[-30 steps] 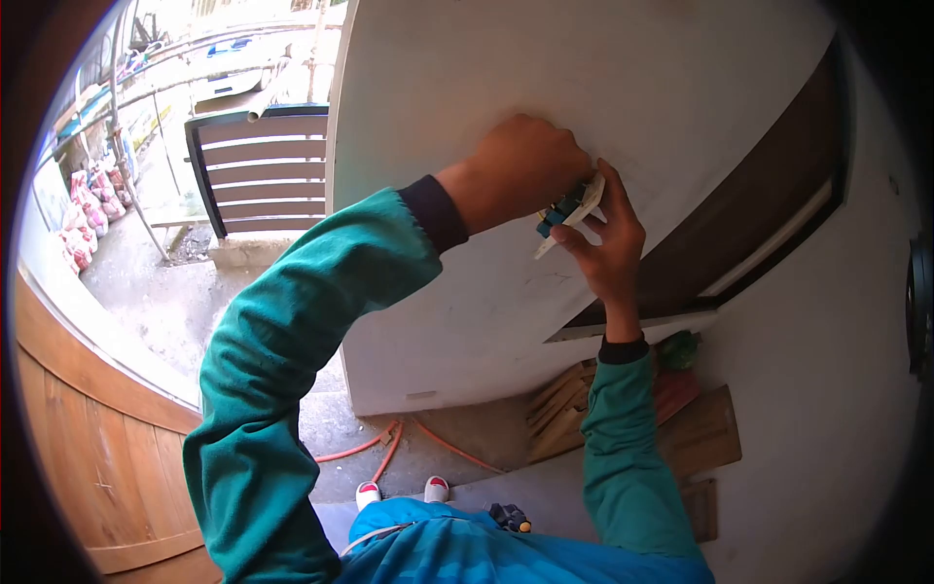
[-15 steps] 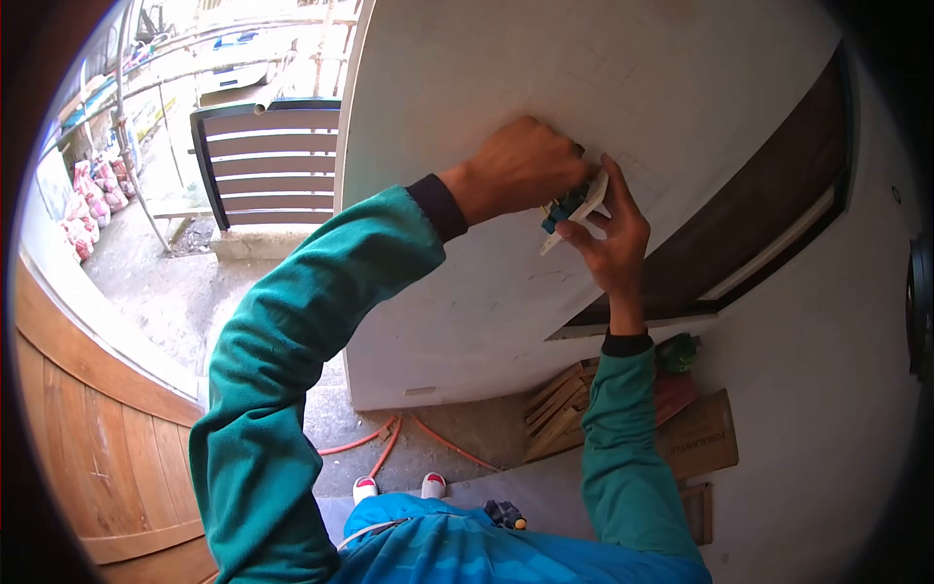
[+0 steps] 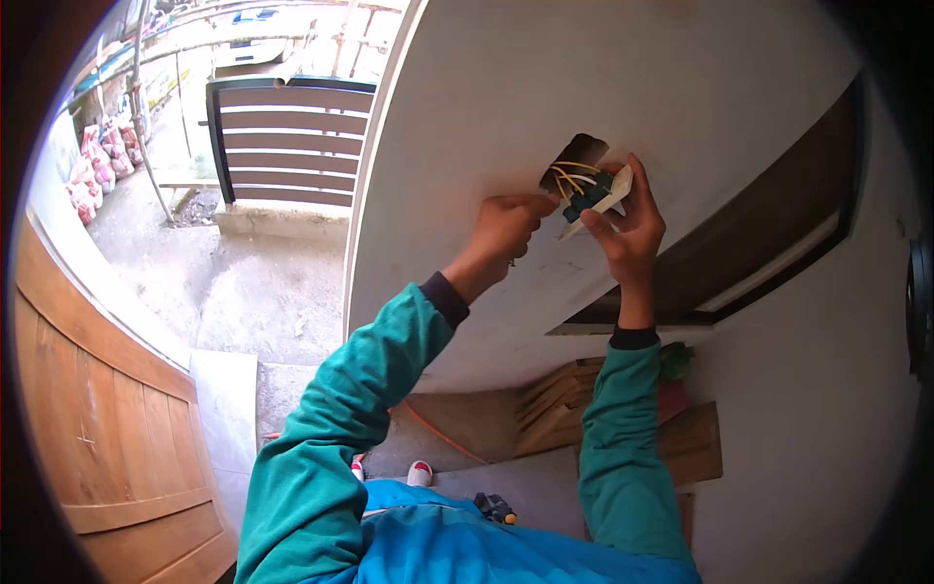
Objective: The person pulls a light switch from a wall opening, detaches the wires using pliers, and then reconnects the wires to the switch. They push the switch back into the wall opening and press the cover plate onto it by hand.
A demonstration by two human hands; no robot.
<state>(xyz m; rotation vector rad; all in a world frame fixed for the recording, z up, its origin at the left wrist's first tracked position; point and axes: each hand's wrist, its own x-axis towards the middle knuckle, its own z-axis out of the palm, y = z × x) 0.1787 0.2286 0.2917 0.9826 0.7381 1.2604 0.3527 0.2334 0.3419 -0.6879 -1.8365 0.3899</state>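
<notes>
Plainly bent at the elbow, the left arm [image 3: 341, 419] rises from below in its green sleeve, the forearm slanting up and rightward to a dark cuff. The left hand [image 3: 498, 238] is turned toward the wall opening [image 3: 581, 151], the lower fingers curled in and the leading fingers reaching to the yellow wires [image 3: 562, 179]. Its grip is drawn together at the wires, though whether a wire sits between the fingertips cannot be told. The right forearm [image 3: 628, 428] stands nearly upright, and the right hand [image 3: 634, 238] has its grip clamped on the pale plate [image 3: 619, 186], thumb toward the lower end and fingers up along the far side. The plate is tilted, just beside the opening's lower right corner and well in from the left edge of the wall [image 3: 467, 117]. Dark green modules [image 3: 587, 199] sit on its wall-facing side, with yellow and white wires running from them into the opening.
</notes>
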